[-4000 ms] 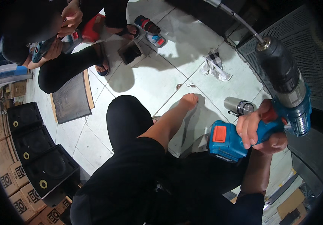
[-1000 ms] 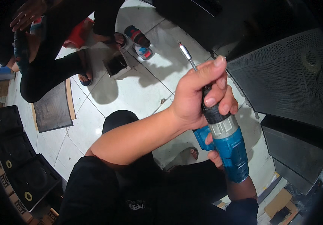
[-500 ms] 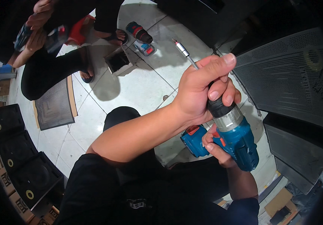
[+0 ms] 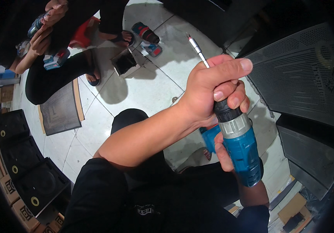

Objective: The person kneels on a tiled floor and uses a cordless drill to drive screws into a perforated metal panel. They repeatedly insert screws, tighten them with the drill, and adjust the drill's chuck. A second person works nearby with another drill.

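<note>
A floor of pale tiles [image 4: 151, 89] is crossed by dark joints. It is bordered on the right by a perforated dark panel [image 4: 295, 73] and on the left by a row of black speakers [image 4: 40, 186], with printed cardboard boxes [image 4: 23, 213] stacked beside them.

A blue cordless drill [image 4: 242, 155] is held above the floor, in front of the body. Its black chuck is wrapped by the curled fingers of the left hand [image 4: 209, 87], thumb laid across. The handle is grasped by the right hand [image 4: 223, 155], which is partly hidden behind the drill body. A slim silver bit holder [image 4: 197, 50] is pointed up and leftward beyond the left hand.

Another tool is held by a co-worker's hands [image 4: 40, 42] at upper left. A small open box [image 4: 127, 64] is seen near the co-worker's foot; its dark contents cannot be identified.
</note>
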`<state>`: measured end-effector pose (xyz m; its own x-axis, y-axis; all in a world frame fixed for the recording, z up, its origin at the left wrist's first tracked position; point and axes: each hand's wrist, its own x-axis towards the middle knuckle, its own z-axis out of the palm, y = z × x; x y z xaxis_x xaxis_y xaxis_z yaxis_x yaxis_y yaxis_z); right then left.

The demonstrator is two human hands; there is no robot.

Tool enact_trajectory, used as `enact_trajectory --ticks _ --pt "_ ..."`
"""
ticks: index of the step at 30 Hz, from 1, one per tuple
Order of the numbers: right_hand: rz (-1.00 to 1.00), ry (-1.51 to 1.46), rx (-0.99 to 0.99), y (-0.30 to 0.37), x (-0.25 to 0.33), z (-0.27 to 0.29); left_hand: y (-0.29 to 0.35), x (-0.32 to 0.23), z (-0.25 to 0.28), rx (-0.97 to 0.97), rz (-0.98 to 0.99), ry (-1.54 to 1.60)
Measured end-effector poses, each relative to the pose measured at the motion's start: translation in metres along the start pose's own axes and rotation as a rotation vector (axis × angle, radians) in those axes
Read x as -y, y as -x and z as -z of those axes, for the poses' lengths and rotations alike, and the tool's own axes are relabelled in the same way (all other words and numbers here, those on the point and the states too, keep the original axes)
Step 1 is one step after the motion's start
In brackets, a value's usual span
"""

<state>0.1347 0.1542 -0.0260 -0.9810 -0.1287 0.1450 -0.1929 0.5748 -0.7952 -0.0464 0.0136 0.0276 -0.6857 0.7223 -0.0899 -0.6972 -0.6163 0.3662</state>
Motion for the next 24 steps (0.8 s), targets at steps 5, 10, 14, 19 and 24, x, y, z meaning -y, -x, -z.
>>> enact_trajectory --ticks 5,10,14,19,24 --pt "0.367 0.363 -0.132 0.012 -0.023 -0.009 0.009 -0.002 -0.008 -0.013 0.011 -0.077" --pt "0.35 0.276 -0.157 -0.007 -0.037 0.005 0.004 0.002 0.001 -0.149 0.02 -0.11" --pt "0.234 0.201 -0.124 -0.017 -0.042 0.011 -0.007 0.018 0.027 -0.304 0.003 -0.173" --pt "0.18 0.506 -0.014 -0.024 -0.04 0.019 -0.023 0.022 0.066 -0.345 0.085 -0.087" --pt "0.251 0.671 -0.014 -0.029 -0.046 0.013 -0.022 0.024 0.085 -0.409 0.071 -0.142"
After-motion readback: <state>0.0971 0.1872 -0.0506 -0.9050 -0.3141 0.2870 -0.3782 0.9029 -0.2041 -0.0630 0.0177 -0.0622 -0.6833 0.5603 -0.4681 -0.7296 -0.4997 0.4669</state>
